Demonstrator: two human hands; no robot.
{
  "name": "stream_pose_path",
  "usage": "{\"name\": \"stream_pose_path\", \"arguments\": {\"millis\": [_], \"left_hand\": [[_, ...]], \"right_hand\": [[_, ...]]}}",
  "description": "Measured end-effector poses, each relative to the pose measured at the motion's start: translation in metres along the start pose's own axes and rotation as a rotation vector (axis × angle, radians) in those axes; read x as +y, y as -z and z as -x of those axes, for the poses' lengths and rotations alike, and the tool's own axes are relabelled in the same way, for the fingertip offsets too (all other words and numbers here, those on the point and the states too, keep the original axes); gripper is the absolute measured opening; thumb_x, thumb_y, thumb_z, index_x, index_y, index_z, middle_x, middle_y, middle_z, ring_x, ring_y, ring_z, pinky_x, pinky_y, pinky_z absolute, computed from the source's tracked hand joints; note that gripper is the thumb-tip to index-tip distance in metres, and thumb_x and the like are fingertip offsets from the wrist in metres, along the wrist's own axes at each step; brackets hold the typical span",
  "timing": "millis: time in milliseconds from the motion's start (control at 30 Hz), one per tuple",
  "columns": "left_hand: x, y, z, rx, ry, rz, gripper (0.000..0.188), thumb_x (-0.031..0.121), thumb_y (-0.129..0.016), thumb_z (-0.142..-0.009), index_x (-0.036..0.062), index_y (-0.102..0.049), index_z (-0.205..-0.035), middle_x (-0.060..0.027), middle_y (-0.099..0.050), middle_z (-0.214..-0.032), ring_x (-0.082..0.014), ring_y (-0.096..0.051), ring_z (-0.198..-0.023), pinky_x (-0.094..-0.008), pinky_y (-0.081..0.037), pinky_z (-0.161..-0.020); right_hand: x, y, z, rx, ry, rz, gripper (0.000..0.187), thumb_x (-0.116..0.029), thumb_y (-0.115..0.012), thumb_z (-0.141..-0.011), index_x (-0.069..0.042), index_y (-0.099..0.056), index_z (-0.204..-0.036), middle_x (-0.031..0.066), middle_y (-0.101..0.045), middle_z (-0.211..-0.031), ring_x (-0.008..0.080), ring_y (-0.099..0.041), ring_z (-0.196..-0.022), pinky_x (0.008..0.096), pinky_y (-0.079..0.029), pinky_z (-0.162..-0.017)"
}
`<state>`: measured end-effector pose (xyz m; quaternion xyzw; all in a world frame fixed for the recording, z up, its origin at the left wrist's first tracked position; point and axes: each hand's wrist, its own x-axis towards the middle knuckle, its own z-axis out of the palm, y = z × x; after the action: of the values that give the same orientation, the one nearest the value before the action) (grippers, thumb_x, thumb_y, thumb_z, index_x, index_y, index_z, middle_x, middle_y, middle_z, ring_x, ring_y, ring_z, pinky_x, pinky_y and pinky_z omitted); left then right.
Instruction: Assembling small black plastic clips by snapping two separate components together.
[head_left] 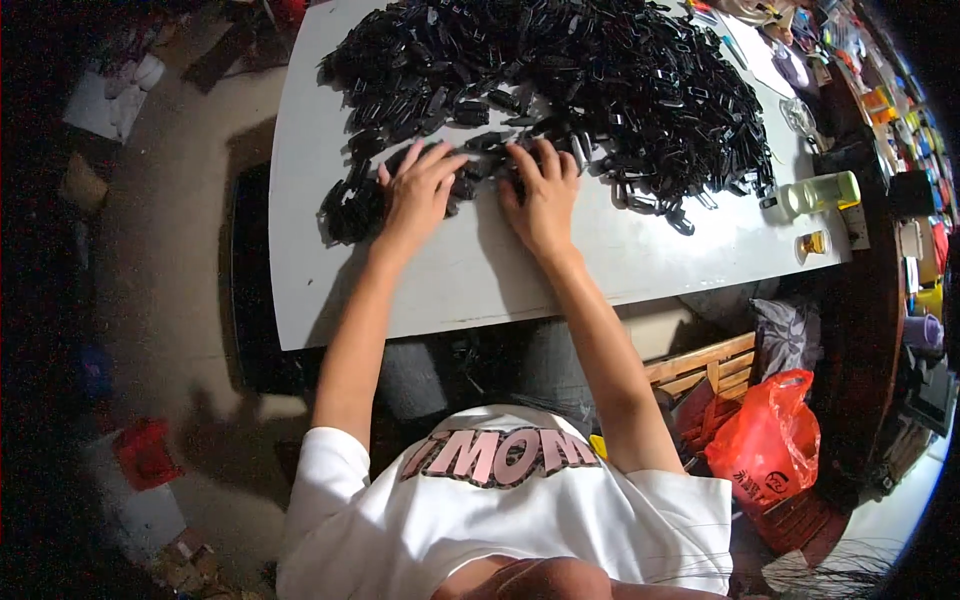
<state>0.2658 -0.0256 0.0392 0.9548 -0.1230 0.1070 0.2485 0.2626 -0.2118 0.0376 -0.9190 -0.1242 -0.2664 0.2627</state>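
Observation:
A large heap of small black, glossy, elongated pieces, some with open loops like clips or buckles (690,130), covers the far part of the white table (430,290). My left hand (418,195) lies palm down over the near left edge of the heap, fingers spread and touching the pieces. Beside it, my right hand (545,200) rests on the near middle edge, its fingers apart and slightly bent. Neither hand visibly grips a piece, though what lies under the palms is hidden. A small cluster of black pieces (352,215) sits left of my left hand.
Toward the table's right end lie a pale green clear bottle (825,193) and a small jar with amber contents (813,243). A red plastic bag (775,430) sits on a wooden chair (720,370) below. Shelves of mixed goods line the right side.

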Motion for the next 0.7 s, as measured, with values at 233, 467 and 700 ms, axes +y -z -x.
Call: {"name": "stream_pose_path", "arguments": {"millis": [233, 467, 700], "left_hand": [[0.017, 0.023, 0.064, 0.031, -0.010, -0.018, 0.028, 0.010, -0.054, -0.083, 0.0160, -0.060, -0.110, -0.0017, -0.050, -0.127, -0.0276, -0.038, -0.124, -0.0664, -0.015, -0.097], [0.023, 0.059, 0.071, 0.353, 0.056, 0.299, 0.021, 0.002, -0.051, -0.085, 0.0037, -0.061, -0.104, -0.0131, -0.056, -0.115, -0.0266, -0.052, -0.109, -0.0347, -0.040, -0.091], [0.029, 0.073, 0.102, 0.255, 0.225, 0.296, 0.009, 0.000, -0.057, -0.081, 0.0008, -0.062, -0.089, -0.0071, -0.061, -0.081, -0.0150, -0.058, -0.070, -0.0253, -0.045, -0.063]], "right_hand": [[-0.048, 0.000, 0.029, -0.148, -0.012, -0.139, 0.056, -0.010, -0.064, -0.064, -0.012, -0.052, -0.118, 0.0170, -0.042, -0.125, 0.0410, -0.035, -0.113, 0.0484, -0.028, -0.099], [-0.036, 0.025, 0.008, -0.152, -0.074, -0.475, 0.040, -0.018, -0.060, -0.081, -0.004, -0.052, -0.117, 0.0169, -0.050, -0.121, 0.0317, -0.045, -0.111, 0.0377, -0.032, -0.097], [-0.031, 0.071, 0.037, -0.270, 0.035, -0.215, 0.018, -0.017, -0.064, -0.077, -0.003, -0.058, -0.086, 0.0113, -0.057, -0.081, 0.0279, -0.057, -0.075, 0.0340, -0.046, -0.062]]}}
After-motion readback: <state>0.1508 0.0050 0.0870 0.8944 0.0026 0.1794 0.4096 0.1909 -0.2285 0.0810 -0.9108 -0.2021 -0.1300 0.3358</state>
